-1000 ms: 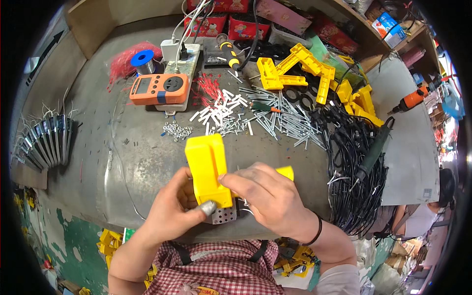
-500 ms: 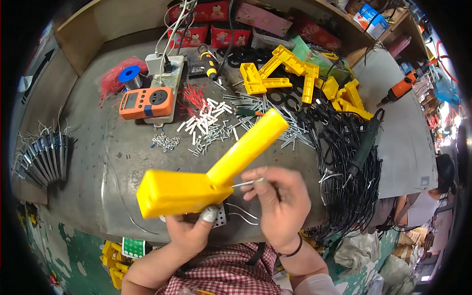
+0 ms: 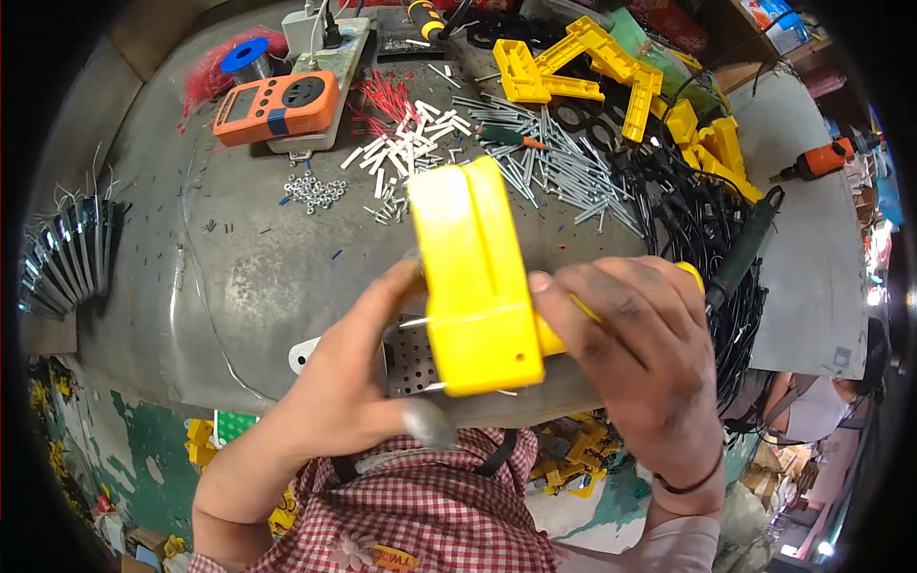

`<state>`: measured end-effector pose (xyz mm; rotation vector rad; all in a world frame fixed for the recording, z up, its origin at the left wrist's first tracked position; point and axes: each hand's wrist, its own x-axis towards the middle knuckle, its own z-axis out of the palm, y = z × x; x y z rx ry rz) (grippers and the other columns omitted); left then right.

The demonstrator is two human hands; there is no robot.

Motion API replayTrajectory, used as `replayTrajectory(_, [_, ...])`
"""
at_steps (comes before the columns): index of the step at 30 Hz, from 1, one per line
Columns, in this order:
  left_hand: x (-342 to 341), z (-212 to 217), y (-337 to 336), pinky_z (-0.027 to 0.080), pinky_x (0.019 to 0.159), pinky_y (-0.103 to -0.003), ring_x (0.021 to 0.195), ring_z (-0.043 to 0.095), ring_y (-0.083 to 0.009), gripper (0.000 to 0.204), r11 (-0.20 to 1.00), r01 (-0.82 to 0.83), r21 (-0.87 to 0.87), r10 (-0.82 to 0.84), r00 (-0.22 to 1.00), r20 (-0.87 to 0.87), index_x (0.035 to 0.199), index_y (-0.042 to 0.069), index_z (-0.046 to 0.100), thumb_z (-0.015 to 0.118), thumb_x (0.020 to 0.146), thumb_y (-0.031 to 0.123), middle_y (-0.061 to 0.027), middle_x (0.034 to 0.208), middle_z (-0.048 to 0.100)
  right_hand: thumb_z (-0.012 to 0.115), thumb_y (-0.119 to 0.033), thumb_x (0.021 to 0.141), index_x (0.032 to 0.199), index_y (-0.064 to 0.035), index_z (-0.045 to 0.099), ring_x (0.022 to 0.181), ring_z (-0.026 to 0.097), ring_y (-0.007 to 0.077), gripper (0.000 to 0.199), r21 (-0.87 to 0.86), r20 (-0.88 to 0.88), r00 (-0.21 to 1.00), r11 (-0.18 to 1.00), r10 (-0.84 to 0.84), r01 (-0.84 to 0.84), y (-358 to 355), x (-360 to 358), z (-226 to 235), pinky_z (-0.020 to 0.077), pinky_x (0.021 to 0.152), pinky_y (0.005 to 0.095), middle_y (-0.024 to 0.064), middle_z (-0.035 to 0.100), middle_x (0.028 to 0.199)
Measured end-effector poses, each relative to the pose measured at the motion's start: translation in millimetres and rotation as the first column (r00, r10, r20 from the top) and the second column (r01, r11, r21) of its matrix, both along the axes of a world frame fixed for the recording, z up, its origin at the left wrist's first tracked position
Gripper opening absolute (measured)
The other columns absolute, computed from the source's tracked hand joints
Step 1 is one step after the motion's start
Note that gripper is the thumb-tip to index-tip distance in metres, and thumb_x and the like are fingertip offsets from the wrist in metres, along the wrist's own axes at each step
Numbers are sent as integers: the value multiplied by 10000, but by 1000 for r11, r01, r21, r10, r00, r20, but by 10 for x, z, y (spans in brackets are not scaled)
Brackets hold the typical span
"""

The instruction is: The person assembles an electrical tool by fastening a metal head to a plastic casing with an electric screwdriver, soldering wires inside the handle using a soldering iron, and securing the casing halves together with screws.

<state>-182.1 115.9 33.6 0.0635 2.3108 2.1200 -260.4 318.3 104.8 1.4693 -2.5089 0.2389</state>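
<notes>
A bright yellow plastic housing (image 3: 478, 286) with a handle is tilted up in front of me, its boxy body over the table's near edge. My right hand (image 3: 645, 353) is closed round the handle (image 3: 690, 275), which mostly hides behind the fingers. A small round hole shows low on the body. Beside it, my left hand (image 3: 349, 372) has its fingers stretched to the body's left edge, tips partly hidden, and the thumb spread away with a grey cover on its tip. Between that hand and the housing shows a perforated metal plate (image 3: 411, 358); whether it is attached, I cannot tell.
Beyond lie nuts (image 3: 315, 193), white sleeves (image 3: 406, 143), long screws (image 3: 583, 167) and a screwdriver (image 3: 511, 137). An orange meter (image 3: 277, 105) is back left, metal strips with wires (image 3: 72, 248) left. Yellow parts (image 3: 573, 62), black cables (image 3: 683, 220) and an orange power driver (image 3: 817, 160) are right.
The housing has turned, bringing its handle to the right. My right hand, which held a thin metal rod at the handle's base, now grips the handle. My left hand's thumb has come off the housing.
</notes>
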Motion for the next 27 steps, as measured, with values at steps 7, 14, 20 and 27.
replayTrajectory(7, [-32, -383, 61, 320, 935, -472, 1022, 483, -331, 759, 681, -1, -733, -168, 973, -158, 1114, -4, 483, 784, 497, 320, -150, 1059, 515, 493, -119, 741, 1110, 37, 566, 985, 508, 237, 407, 204, 172, 984, 975, 52, -88, 20, -56, -231, 352, 918, 366, 115, 550, 1027])
replayTrajectory(14, [-123, -373, 157, 381, 867, -438, 967, 496, -341, 719, 736, 10, -677, -144, 979, -142, 1054, -5, 519, 805, 450, 261, -154, 1004, 531, 508, -128, 735, 1090, 27, 578, 981, 522, 268, 393, 11, 221, 974, 999, -51, 50, 233, 101, -818, 383, 879, 404, 132, 557, 1033])
replayTrajectory(20, [-25, -401, 161, 398, 850, -449, 949, 490, -371, 750, 652, -67, -755, -83, 984, -158, 1035, -13, 534, 814, 389, 244, -176, 1021, 535, 607, -180, 780, 1185, 5, 512, 1052, 487, 342, 455, -198, 111, 900, 878, -421, 435, 827, -639, -697, 384, 900, 419, 182, 516, 1154])
replayTrajectory(27, [17, -421, 168, 385, 836, -444, 946, 482, -352, 788, 648, -56, -759, -92, 984, -151, 1052, -12, 520, 816, 373, 254, -166, 1018, 525, 651, -112, 738, 1282, -5, 367, 948, 567, 319, 623, -407, 535, 393, 179, -748, 896, 1941, -1323, -675, 435, 863, 338, 205, 544, 1072])
